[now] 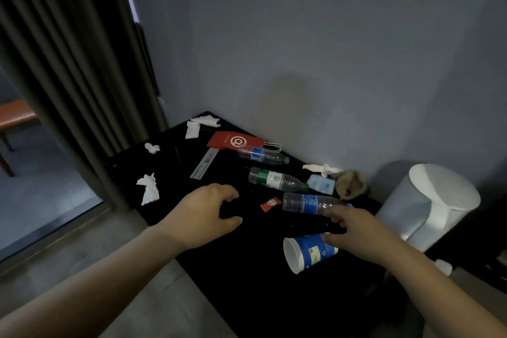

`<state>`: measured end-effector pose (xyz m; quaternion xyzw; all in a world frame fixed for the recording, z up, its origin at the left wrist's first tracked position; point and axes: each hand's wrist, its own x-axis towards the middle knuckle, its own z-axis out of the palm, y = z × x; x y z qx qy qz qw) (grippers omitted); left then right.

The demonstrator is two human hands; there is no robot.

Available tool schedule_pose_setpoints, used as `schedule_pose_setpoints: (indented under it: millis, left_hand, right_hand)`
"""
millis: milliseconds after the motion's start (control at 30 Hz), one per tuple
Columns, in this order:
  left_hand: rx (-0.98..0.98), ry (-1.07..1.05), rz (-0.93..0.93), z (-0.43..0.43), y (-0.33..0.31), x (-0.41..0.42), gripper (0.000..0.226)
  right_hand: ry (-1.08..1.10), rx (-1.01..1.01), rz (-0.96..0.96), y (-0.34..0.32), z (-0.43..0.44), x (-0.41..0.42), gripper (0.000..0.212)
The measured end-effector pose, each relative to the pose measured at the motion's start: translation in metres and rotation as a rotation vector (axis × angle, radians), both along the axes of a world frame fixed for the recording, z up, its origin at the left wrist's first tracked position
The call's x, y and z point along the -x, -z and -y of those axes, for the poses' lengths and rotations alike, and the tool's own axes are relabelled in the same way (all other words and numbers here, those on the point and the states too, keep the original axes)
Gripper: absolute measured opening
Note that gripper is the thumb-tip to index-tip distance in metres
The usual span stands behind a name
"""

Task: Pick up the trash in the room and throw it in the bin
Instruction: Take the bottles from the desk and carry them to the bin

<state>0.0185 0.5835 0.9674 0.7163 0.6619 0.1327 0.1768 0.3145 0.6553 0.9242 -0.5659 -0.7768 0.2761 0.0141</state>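
Trash lies scattered on a black surface point(247, 282) by the wall. My right hand point(359, 233) is closed around a dark bottle point(307, 225). Its fingertips touch a clear bottle with a blue label point(304, 202), and its thumb rests on a blue paper cup point(304, 254) lying on its side. My left hand point(203, 214) hovers over the black surface with fingers spread and curled, holding nothing I can see. A small red sachet point(268, 204) lies between my hands. The white bin point(439, 208) stands at the right against the wall.
Further back lie a green-labelled bottle point(277, 180), another blue-labelled bottle point(260, 155), a red paper bag point(236, 141), a long paper strip point(204, 163) and several crumpled tissues point(149, 189). A brown curtain point(76, 77) hangs at the left.
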Motion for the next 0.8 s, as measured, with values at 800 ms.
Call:
schedule_pose_setpoints:
  millis: [800]
  left_hand:
    - [0.175, 0.423, -0.032, -0.201, 0.067, 0.041, 0.053]
  right_hand:
    - [0.569, 0.089, 0.023, 0.057, -0.049, 0.076, 0.062]
